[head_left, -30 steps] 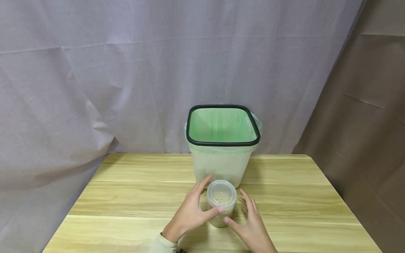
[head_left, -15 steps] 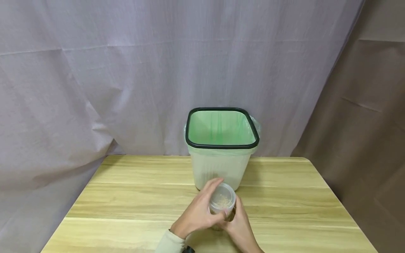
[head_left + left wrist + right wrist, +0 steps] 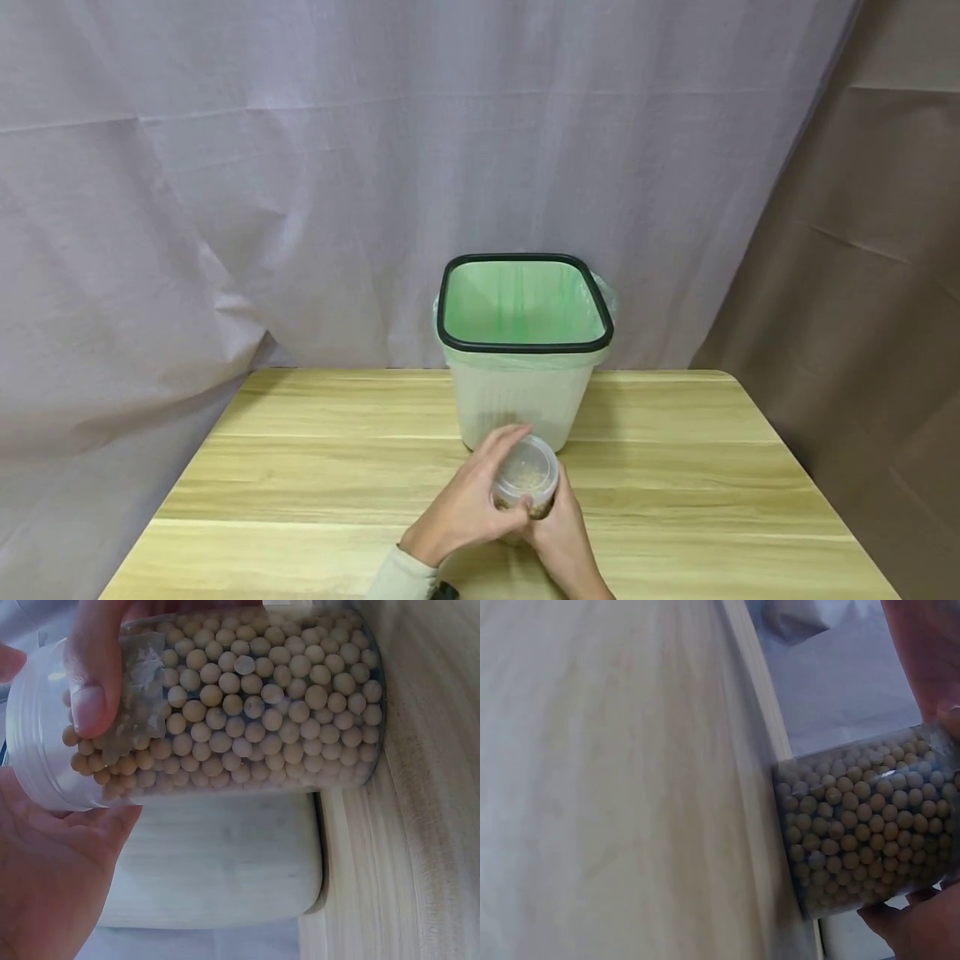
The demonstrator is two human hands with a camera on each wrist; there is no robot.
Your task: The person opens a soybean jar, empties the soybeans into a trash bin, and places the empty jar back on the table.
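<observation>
A clear plastic jar [image 3: 527,477] filled with small beige round beans stands on the wooden table [image 3: 300,467], just in front of the bin. My left hand [image 3: 480,500] wraps round its top by the translucent lid [image 3: 30,727], with the thumb [image 3: 90,682] pressed on the wall. My right hand [image 3: 561,533] grips the lower body from the right side. The left wrist view shows the jar [image 3: 247,712] packed with beans. In the right wrist view the jar [image 3: 862,825] has its base on the table [image 3: 615,780].
A white bin [image 3: 523,392] with a black rim and a green liner stands right behind the jar, near the table's far edge. Pale curtain hangs behind; brown cloth hangs at the right. Bare wood lies left and right of the hands.
A second ago both hands lay loosely beside the jar. They have since closed round it, the right hand sliding in from the right. Little differs from half a second ago.
</observation>
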